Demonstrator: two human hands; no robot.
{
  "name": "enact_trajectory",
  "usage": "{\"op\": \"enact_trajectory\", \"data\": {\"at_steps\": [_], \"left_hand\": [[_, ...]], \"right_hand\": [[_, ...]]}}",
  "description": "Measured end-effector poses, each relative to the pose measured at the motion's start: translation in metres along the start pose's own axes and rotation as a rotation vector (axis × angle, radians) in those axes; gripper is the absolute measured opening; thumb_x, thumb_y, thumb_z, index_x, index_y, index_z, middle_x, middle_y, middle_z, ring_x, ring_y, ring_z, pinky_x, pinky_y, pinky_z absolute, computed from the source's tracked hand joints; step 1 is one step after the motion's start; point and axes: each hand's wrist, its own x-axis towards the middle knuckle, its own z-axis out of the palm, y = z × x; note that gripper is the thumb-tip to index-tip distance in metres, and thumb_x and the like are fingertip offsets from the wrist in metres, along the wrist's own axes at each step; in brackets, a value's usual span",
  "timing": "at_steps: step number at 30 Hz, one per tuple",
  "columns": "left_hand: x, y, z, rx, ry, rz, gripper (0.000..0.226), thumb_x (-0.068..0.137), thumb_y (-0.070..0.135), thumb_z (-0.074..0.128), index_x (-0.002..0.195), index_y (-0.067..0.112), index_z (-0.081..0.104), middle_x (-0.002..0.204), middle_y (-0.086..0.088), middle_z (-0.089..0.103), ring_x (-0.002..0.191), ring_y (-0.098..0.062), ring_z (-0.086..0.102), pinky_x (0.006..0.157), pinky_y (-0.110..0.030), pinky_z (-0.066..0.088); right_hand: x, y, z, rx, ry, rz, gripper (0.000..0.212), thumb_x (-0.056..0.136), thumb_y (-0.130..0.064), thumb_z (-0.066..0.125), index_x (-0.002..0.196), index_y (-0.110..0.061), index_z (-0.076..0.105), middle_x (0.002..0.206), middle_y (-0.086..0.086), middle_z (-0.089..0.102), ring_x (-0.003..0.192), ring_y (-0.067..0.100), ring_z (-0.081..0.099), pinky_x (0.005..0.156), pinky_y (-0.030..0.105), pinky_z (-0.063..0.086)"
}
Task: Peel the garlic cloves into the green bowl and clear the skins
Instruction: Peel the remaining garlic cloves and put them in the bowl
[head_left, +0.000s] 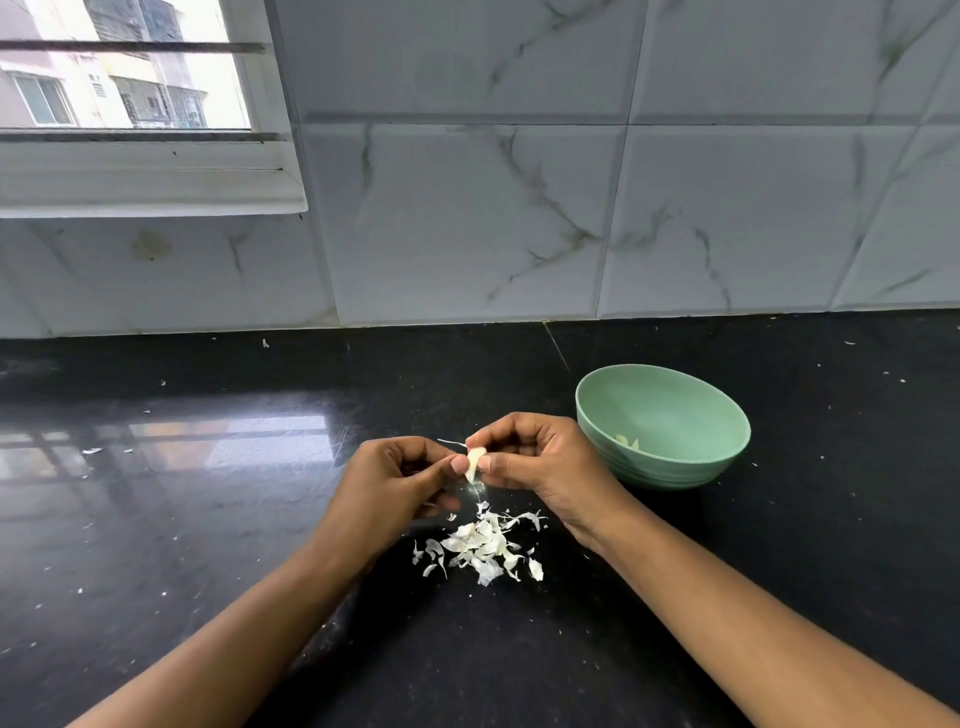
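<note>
Black polished stone forms the surface (182, 519), flecked with small bits of skin. The left grip (395, 483) has its fingers curled, and its thumb and forefinger pinch the garlic clove (474, 461), which is held off the surface between the two grips. Just below both grips, nearer the person, lies a heap of white garlic skins (483, 545). The right grip (540, 457) pinches the same clove from the other side. Just right of it stands the green bowl (675, 470), with pale peeled cloves (627, 441) inside.
</note>
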Motion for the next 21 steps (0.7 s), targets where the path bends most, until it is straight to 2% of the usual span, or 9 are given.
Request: {"op": "enact_trajectory", "data": {"at_steps": [3,7,12,17,21], "left_hand": [[0.0,-0.002,0.002,0.026,-0.01,0.022,0.009,0.086,0.015,0.066,0.078,0.01,0.066,0.066,-0.011,0.066,0.057,-0.018,0.066,0.06,-0.032,0.058],[-0.002,-0.004,0.002,0.106,-0.024,0.076,0.012,0.089,0.017,0.062,0.079,0.011,0.062,0.065,-0.015,0.063,0.053,-0.02,0.063,0.06,-0.039,0.056],[-0.002,-0.001,0.005,0.044,-0.084,0.011,0.014,0.095,0.013,0.052,0.083,0.007,0.055,0.069,-0.01,0.056,0.044,-0.014,0.056,0.043,-0.025,0.043],[-0.004,0.003,0.008,-0.157,-0.123,-0.128,0.017,0.098,0.015,0.046,0.083,0.009,0.053,0.061,0.003,0.057,0.04,-0.011,0.051,0.033,-0.019,0.035],[0.0,0.002,0.003,-0.202,-0.061,-0.184,0.017,0.096,0.016,0.049,0.081,0.009,0.052,0.074,-0.008,0.056,0.04,-0.012,0.05,0.032,-0.017,0.034]], "right_hand": [[0.0,-0.004,-0.002,0.023,-0.021,0.05,0.014,0.079,0.004,0.069,0.084,-0.008,0.071,0.081,0.004,0.071,0.078,0.012,0.067,0.071,0.023,0.058],[0.0,-0.004,-0.003,0.043,-0.016,0.085,0.01,0.078,-0.001,0.072,0.086,-0.007,0.07,0.077,0.003,0.071,0.075,0.011,0.068,0.07,0.024,0.058],[0.002,-0.005,-0.004,0.174,-0.028,0.133,0.016,0.079,0.008,0.065,0.083,-0.007,0.07,0.078,0.006,0.072,0.07,0.013,0.069,0.067,0.022,0.058],[0.002,-0.009,-0.007,0.305,-0.072,0.169,0.017,0.081,0.01,0.06,0.089,-0.003,0.068,0.08,0.007,0.071,0.071,0.012,0.069,0.065,0.021,0.058],[0.005,-0.014,-0.014,0.35,-0.076,0.17,0.017,0.081,0.008,0.06,0.092,-0.002,0.067,0.083,0.008,0.072,0.073,0.011,0.069,0.064,0.02,0.058]]}}
